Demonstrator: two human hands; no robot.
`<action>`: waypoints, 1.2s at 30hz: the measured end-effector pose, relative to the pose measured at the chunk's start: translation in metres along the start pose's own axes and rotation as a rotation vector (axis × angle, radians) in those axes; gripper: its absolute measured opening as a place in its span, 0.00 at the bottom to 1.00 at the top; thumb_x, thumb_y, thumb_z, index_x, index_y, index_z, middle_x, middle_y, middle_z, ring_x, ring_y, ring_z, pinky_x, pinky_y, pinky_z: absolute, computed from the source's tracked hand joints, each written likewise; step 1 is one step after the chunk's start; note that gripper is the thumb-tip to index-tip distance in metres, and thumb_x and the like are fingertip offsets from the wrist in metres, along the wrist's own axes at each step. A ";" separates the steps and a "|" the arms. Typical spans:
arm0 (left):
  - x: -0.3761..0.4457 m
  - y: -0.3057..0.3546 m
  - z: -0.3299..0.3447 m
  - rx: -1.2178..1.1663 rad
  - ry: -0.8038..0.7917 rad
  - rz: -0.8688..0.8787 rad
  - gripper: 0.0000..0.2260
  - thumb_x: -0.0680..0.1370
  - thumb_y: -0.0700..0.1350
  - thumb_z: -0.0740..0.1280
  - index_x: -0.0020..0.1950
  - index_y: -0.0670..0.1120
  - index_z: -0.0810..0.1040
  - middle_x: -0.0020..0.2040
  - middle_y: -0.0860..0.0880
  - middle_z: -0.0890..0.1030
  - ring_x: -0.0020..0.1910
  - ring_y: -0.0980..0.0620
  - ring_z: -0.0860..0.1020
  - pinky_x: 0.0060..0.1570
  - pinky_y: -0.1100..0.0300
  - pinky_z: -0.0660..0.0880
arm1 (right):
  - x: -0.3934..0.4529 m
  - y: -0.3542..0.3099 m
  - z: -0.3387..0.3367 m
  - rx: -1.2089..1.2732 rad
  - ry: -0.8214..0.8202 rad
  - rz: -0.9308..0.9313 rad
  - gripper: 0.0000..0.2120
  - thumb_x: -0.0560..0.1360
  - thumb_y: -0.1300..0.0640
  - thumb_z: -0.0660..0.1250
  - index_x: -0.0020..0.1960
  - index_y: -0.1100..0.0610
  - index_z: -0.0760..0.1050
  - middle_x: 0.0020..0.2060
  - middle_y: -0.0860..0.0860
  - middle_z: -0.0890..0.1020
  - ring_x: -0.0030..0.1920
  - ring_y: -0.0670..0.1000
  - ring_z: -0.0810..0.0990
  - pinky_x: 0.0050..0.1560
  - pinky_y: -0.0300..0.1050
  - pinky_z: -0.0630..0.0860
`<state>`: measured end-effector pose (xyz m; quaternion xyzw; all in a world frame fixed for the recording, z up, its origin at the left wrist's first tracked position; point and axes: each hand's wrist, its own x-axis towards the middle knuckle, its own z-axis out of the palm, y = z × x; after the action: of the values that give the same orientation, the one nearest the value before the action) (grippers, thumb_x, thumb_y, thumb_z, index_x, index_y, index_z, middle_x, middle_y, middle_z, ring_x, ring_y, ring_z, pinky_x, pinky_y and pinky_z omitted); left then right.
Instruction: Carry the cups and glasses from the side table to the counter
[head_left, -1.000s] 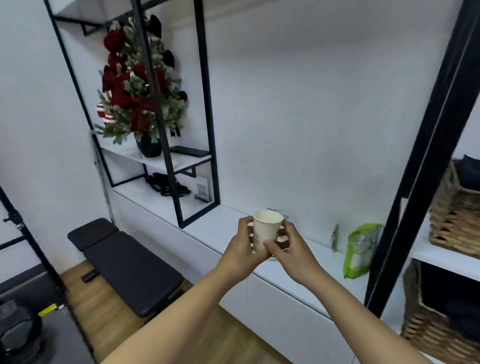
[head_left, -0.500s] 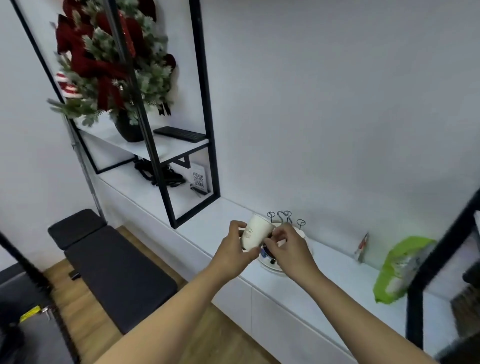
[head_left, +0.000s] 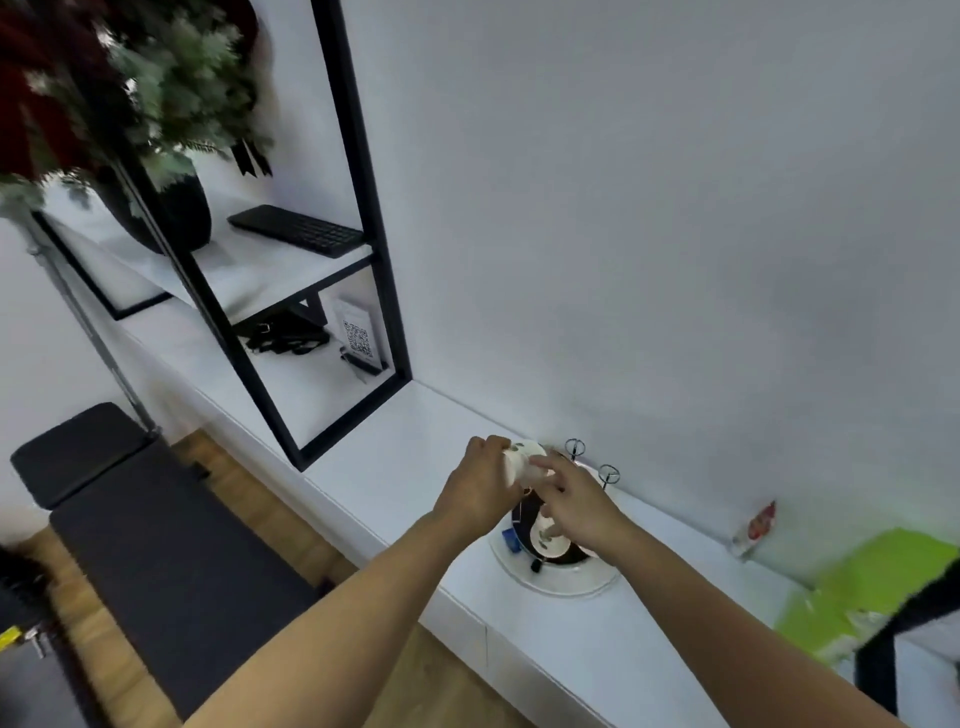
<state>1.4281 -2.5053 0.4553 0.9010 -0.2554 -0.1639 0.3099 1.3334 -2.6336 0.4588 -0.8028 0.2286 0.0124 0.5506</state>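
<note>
A white paper cup (head_left: 521, 460) is tipped on its side just above a round white cup rack (head_left: 558, 581) on the white counter (head_left: 395, 457). My left hand (head_left: 480, 491) grips the cup from the left. My right hand (head_left: 579, 506) pinches it from the right, and its lower fingers hang over a second white cup (head_left: 546, 540) on the rack's dark centre. Thin wire holders (head_left: 607, 474) rise from the rack behind my hands. My right hand hides part of the rack.
A black-framed shelf unit (head_left: 363, 249) stands on the counter to the left, holding a black keyboard (head_left: 298, 231), a dark vase with greenery (head_left: 171, 208) and a QR-code sign (head_left: 358, 338). A green bag (head_left: 862, 587) lies at right. A black padded bench (head_left: 156, 545) stands on the wood floor below.
The view has moved closer to the counter and tilted down. My hands have lowered the cup from upright to lying on its side over the round rack.
</note>
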 end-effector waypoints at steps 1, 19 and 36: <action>0.007 -0.002 0.004 0.006 -0.014 -0.005 0.26 0.76 0.48 0.71 0.72 0.47 0.67 0.64 0.47 0.72 0.56 0.45 0.79 0.53 0.52 0.77 | 0.006 0.002 0.000 0.017 -0.027 0.035 0.12 0.83 0.53 0.61 0.65 0.45 0.71 0.53 0.49 0.80 0.43 0.52 0.80 0.48 0.56 0.83; 0.127 -0.061 0.066 0.336 -0.456 0.181 0.24 0.78 0.43 0.70 0.71 0.45 0.67 0.64 0.42 0.72 0.59 0.40 0.77 0.51 0.52 0.73 | 0.105 0.038 0.030 0.254 0.082 0.447 0.10 0.82 0.61 0.61 0.57 0.65 0.78 0.43 0.56 0.77 0.40 0.52 0.77 0.45 0.43 0.81; 0.161 -0.063 0.030 0.358 -0.551 0.374 0.32 0.78 0.52 0.70 0.78 0.51 0.61 0.70 0.47 0.75 0.64 0.45 0.76 0.56 0.53 0.75 | 0.123 0.012 0.007 -0.129 0.055 0.356 0.12 0.81 0.55 0.62 0.44 0.61 0.77 0.36 0.55 0.76 0.35 0.52 0.75 0.39 0.48 0.72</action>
<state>1.5683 -2.5673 0.3704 0.8010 -0.5137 -0.2934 0.0920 1.4407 -2.6740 0.4124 -0.7834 0.3807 0.1020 0.4806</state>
